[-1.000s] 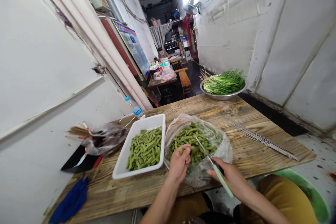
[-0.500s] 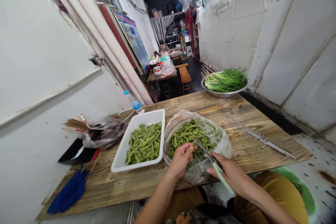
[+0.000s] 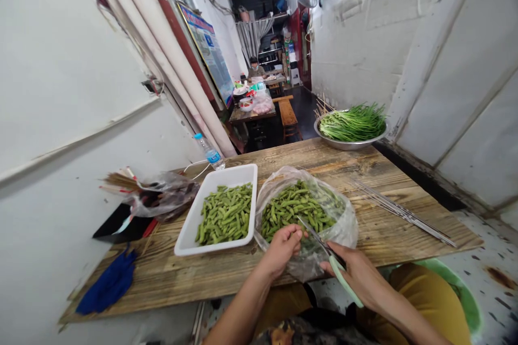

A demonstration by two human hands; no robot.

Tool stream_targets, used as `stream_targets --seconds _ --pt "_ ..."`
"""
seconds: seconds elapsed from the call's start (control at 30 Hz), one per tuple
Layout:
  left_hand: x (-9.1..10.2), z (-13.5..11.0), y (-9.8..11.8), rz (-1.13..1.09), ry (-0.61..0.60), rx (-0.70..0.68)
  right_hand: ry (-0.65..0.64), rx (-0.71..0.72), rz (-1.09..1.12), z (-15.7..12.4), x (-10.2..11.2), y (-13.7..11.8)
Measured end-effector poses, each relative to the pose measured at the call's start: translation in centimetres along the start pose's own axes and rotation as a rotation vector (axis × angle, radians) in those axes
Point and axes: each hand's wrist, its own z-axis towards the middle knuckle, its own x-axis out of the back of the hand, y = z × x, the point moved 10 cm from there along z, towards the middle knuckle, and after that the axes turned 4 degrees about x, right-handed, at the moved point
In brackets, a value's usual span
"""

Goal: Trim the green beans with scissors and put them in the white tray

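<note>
My left hand [image 3: 282, 250] is closed in a pinch on a green bean pod at the near edge of a clear plastic bag [image 3: 348, 226] full of green pods [image 3: 291, 207]. My right hand [image 3: 358, 269] is wrapped round the pale green handles of a pair of scissors [image 3: 324, 250]. The scissor blades point up and left toward the pod in my left fingers. Left of the bag sits a white rectangular tray [image 3: 190, 229] holding cut pods [image 3: 226, 218]. Everything rests on a wooden table [image 3: 202, 280].
A metal bowl [image 3: 343, 144] of green chives stands at the table's far right. Metal skewers [image 3: 400, 213] lie on the right side. A water bottle [image 3: 210, 153], a bag of sticks [image 3: 157, 199] and a blue cloth [image 3: 107, 288] lie at the left. A green basin [image 3: 465, 296] sits below.
My left hand has drawn back from the pile of pods to the bag's near edge with a pod in its fingers. The scissors' blades have come in close to that pod.
</note>
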Motion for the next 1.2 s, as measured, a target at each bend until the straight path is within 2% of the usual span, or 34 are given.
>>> stream_targets --seconds 0.17,0.33,0.4,0.47,0.53,0.57,0.63,0.73,0.8,0.9,1.03,1.1,1.2 --pt "0.2 -0.9 -1.0 -0.113 -0.045 0.083 -0.019 0.006 0.052 -0.8 -1.1 1.3" --pt "2.0 -0.8 0.0 -0.304 -0.028 0.105 0.036 -0.113 -0.010 -1.7 0.1 4.5" --pt "3.2 -0.1 0.7 -0.318 0.029 0.092 0.048 -0.145 -0.030 -2.1 0.8 5.2" --pt "5.0 0.8 2.2 -0.154 0.181 0.006 0.047 -0.164 -0.038 -2.5 1.3 5.5" --pt "6.5 1.5 5.0 0.175 0.368 -0.159 0.047 -0.171 -0.031 -2.7 1.6 5.5" --pt "6.6 1.8 6.5 0.357 0.434 -0.245 0.052 -0.168 -0.026 -2.8 1.8 5.4" --pt "5.7 2.8 8.5 0.667 0.471 -0.358 0.062 -0.153 -0.015 -2.8 1.9 5.0" --pt "4.4 4.6 9.3 0.921 0.423 -0.384 0.062 -0.150 0.002 -2.6 1.9 4.6" --pt "4.0 4.9 9.6 0.957 0.392 -0.398 0.053 -0.157 0.011 -2.4 1.9 4.5" --pt "4.0 4.2 10.0 0.836 0.348 -0.423 0.036 -0.156 0.020 -1.7 2.0 4.1" --pt "3.6 2.8 9.4 0.654 0.273 -0.317 0.031 -0.072 0.047 0.2 2.4 2.2" --pt "2.6 2.0 9.3 0.637 0.212 -0.296 0.020 -0.042 0.041 1.1 2.5 1.3" --pt "1.3 1.0 9.8 0.683 0.148 -0.340 0.011 -0.042 -0.003 2.1 2.6 0.6"
